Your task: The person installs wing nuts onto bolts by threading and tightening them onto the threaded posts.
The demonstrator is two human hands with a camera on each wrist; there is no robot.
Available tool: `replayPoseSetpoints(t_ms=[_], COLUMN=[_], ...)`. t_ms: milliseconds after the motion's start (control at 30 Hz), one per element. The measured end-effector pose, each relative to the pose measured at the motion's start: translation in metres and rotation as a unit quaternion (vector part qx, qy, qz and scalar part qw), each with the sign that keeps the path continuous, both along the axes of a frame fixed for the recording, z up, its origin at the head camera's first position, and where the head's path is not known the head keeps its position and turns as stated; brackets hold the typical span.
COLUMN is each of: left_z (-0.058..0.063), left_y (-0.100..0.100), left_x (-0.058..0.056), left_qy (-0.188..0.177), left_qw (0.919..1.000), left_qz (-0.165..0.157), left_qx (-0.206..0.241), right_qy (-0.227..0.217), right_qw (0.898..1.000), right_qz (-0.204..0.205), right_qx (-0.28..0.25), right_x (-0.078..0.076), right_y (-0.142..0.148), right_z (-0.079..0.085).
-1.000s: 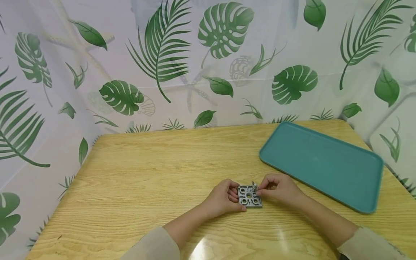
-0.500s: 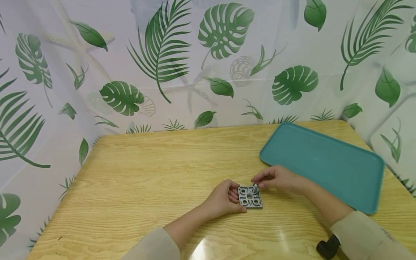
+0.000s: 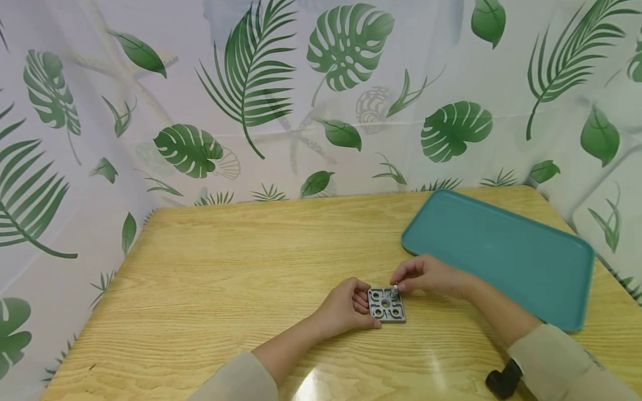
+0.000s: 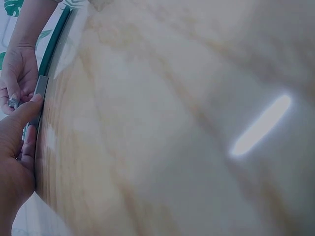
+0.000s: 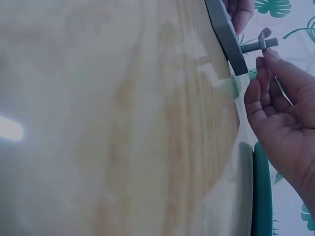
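In the head view a square grey metal plate [image 3: 387,312] with several round holes is held at its left side by my left hand [image 3: 341,309], thumb along the near edge. A threaded bolt [image 5: 252,47] stands out from the plate's far right corner. On its shaft sits a small metal wing nut [image 5: 264,38], short of the bolt's end. My right hand [image 3: 433,275] comes in from the right and pinches one wing between thumb and forefinger, as the right wrist view shows. The left wrist view catches the plate [image 4: 42,88] edge-on under my left thumb.
A teal rectangular tray [image 3: 501,256] lies behind and right of my right hand on the wood-grain table [image 3: 241,267]. A leaf-printed cloth [image 3: 281,100] hangs behind and at the sides. A black device [image 3: 504,381] sits by my right sleeve.
My right hand has shifted slightly up and away from me round the bolt, and its grip on the wing nut has turned. The left hand and plate have hardly moved.
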State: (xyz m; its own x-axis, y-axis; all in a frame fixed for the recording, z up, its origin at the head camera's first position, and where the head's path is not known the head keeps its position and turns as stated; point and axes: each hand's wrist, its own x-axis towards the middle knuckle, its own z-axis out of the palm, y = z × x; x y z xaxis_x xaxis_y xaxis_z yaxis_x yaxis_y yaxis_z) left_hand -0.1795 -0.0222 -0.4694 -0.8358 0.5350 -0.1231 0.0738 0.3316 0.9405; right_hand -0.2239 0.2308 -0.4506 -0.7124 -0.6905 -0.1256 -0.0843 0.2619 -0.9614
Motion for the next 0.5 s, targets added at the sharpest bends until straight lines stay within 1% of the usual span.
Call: replayPoseSetpoints(t_ms=[67,133,200,267,367,500], left_z=[0.0,0.0,0.0,0.0,0.0,0.0], left_y=[0.0,0.0,0.0,0.001,0.001,0.0], left_x=[0.0,0.0,0.0,0.0,0.0,0.001], left_qy=[0.001,0.003,0.004,0.004,0.005,0.004], left_qw=[1.0,1.0,1.0,1.0,1.0,1.0], left_qz=[0.0,0.0,0.0,-0.001,-0.001,0.001], left_qx=[0.001,-0.001,-0.003,-0.005,-0.007,-0.006], right_qy=[0.035,0.077,0.121,0.159,0.186,0.178], right_qw=[0.999,0.996,0.991,0.983,0.973,0.968], right_qz=[-0.014,-0.032,-0.055,-0.082,-0.126,-0.165], right_qx=[0.004,0.012,0.021,0.036,0.047,0.066], right_x=[0.003,0.008,0.014,0.021,0.032,0.041], right_y=[0.0,-0.001,-0.002,-0.004,-0.008,-0.012], right_z=[-0.001,-0.002,-0.003,-0.002,-0.001,0.001])
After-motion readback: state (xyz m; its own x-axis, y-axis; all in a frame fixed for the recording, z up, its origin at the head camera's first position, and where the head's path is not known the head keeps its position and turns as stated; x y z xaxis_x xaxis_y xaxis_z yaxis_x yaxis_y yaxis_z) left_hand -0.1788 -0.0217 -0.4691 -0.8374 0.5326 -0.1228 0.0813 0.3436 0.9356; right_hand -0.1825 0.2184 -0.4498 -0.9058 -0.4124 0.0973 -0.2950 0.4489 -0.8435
